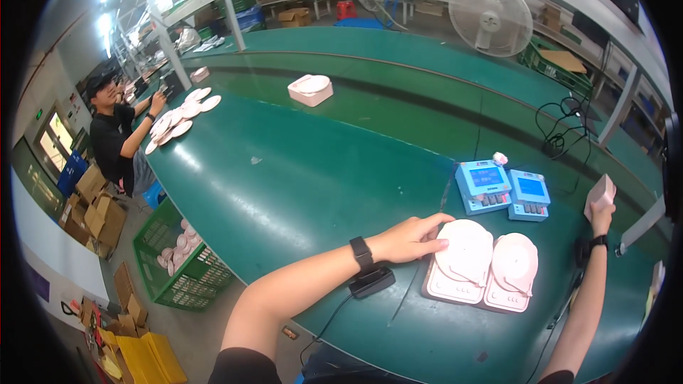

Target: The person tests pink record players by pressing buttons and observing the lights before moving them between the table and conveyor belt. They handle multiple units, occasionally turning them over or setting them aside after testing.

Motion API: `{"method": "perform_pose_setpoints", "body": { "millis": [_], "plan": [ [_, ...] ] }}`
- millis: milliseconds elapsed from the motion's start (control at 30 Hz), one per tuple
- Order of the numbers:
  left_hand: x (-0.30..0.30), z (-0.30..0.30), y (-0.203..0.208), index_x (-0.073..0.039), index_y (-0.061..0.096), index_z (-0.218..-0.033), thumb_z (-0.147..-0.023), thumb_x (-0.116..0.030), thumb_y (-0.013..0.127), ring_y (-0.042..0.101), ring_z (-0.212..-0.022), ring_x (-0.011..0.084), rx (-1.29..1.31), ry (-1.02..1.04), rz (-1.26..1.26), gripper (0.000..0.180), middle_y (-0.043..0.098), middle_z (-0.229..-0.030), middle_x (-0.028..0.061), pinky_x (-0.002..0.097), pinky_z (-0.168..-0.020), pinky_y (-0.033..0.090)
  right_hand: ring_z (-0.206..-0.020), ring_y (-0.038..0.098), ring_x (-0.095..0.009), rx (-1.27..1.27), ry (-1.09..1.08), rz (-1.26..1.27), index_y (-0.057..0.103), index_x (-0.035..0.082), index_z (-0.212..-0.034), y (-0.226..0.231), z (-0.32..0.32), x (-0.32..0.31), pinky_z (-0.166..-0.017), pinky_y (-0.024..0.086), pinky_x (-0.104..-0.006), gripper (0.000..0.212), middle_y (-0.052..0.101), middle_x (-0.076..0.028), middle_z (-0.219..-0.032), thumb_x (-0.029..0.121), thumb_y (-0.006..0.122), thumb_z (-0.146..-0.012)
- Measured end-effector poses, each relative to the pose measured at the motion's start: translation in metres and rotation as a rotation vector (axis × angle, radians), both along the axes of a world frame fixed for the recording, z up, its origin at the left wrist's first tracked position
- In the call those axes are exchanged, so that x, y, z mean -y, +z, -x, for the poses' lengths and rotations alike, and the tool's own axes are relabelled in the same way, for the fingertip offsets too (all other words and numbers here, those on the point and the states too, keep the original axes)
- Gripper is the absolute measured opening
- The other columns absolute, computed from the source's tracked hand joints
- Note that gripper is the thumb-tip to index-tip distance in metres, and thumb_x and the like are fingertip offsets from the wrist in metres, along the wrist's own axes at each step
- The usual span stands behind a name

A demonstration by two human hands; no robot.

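- Left hand (413, 240) at the upper-left edge of the left pink unit (464, 256), thumb and forefinger apart, tips at its edge; cannot tell if they press or pinch
- Right hand (602, 217) out at the far right, fingers clamped on the near end of a pink block (599, 195), which stands tilted in the grip
- Left pink unit lies flat on the green table (320, 171) in front of the person: turntable-shaped, round disc on top, small arm and round buttons along the near edge
- Right pink unit (514, 263) lies just beside it on the right, same shape, disc up, between the two forearms
- Two blue testers behind the units, screens lit: left tester (484, 183), right tester (530, 195), side by side
- Black wristband (363, 254) on the left wrist; black box (372, 282) with a cord just under it, on the table
- Another pink unit (311, 90) well apart, on the green strip behind the table
- Pale discs (174, 119) heaped at the table's far left end, co-worker (110, 131) in a dark shirt beside them
- Green crate (192, 284) on the floor at left, pink parts inside
- Tangled black cable (551, 144) behind the testers to the right, round fan (491, 23) further back
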State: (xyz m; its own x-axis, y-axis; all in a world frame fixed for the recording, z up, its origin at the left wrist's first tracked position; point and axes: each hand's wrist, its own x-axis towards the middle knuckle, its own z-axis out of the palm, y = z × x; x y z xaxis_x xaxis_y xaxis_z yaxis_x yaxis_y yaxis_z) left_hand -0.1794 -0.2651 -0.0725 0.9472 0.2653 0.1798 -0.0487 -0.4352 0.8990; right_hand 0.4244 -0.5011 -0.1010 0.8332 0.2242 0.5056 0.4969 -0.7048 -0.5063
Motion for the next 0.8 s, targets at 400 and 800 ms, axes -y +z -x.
{"method": "perform_pose_setpoints", "body": {
  "millis": [400, 800],
  "plan": [
    [0.005, -0.004, 0.015, -0.002, 0.051, -0.127, -0.093, -0.021, 0.060, 0.056, -0.061, 0.0090, -0.149, 0.135, 0.287, 0.039, 0.058, -0.070, 0.0021, 0.0256, -0.056, 0.044, -0.098, 0.065, -0.042, -0.008, -0.121, -0.022, 0.038, -0.007, -0.119, -0.016, -0.019, -0.018, -0.084, 0.053, -0.0451, 0.063, 0.063, -0.025, -0.109, 0.028, 0.074, -0.080],
    [0.012, -0.021, 0.012, -0.002, 0.053, -0.123, -0.097, -0.030, 0.056, 0.055, -0.054, 0.0083, -0.010, -0.005, 0.177, 0.038, 0.057, -0.070, 0.0009, 0.0259, -0.052, 0.046, -0.125, 0.046, -0.033, -0.290, 1.316, 0.232, 0.034, 0.005, -0.143, 0.110, 0.217, -0.096, -0.109, 0.034, -0.0384, 0.113, 0.051, -0.018, -0.127, 0.028, 0.093, -0.049]
  ]
}}
